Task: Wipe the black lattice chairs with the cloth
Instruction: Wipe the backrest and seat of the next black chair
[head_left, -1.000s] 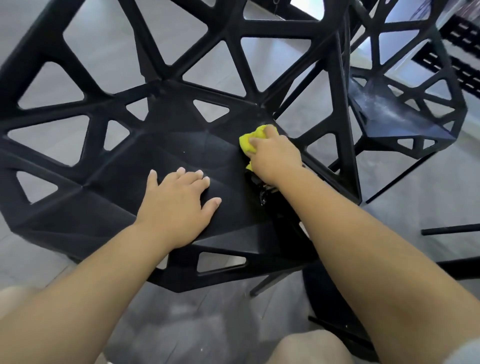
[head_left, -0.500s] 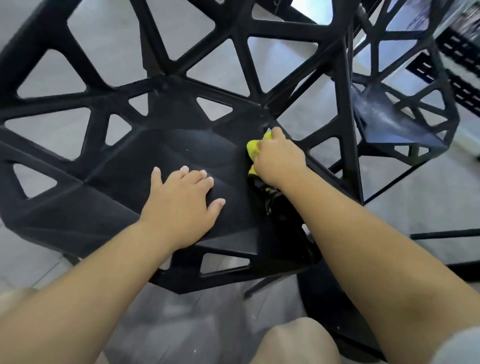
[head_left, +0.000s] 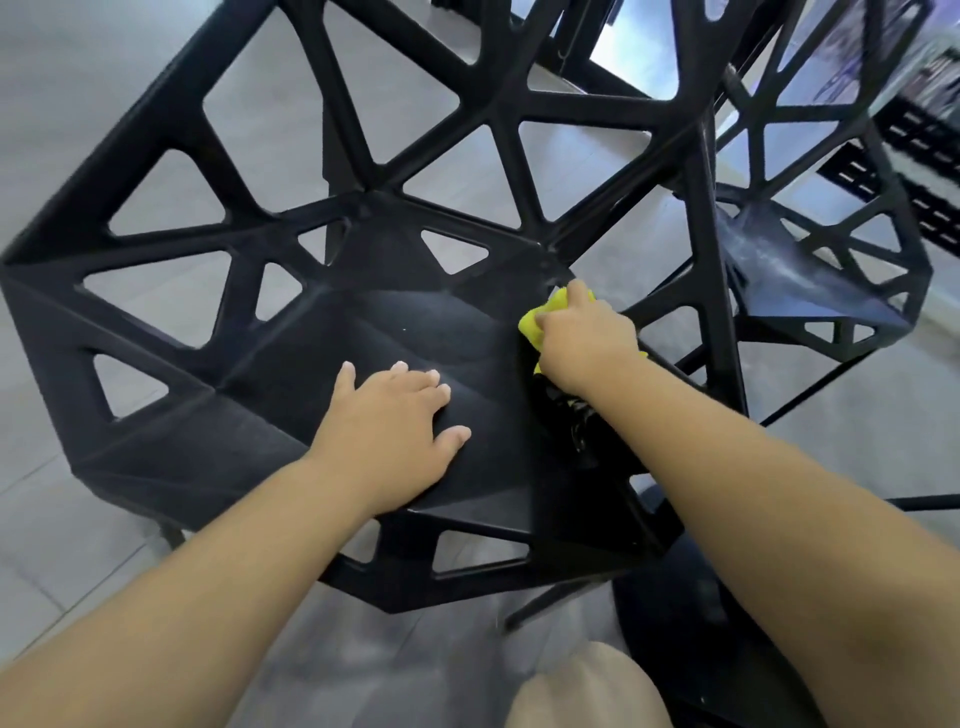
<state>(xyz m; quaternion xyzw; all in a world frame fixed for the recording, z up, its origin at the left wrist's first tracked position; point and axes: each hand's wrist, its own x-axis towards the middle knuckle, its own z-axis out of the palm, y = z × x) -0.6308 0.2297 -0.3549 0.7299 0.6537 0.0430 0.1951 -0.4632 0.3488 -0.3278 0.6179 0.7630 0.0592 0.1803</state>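
Over grey floor tiles (head_left: 62, 545), the released left grip (head_left: 387, 421) rests flat on the black lattice chair (head_left: 415, 322); the right grip (head_left: 584, 338) grasps the yellow cloth (head_left: 532, 325), second chair (head_left: 795, 280) beyond.

cloth (head_left: 532, 325) mostly hidden under right hand (head_left: 588, 340), far chair (head_left: 810, 291) blurred, cropped

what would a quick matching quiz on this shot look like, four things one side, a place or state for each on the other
Column A
1 left hand
2 right hand
3 cloth
4 far chair

Column B
a yellow, bunched up
b standing at upper right
c flat on the near chair seat
d gripping the cloth

Pairs: 1-c, 2-d, 3-a, 4-b
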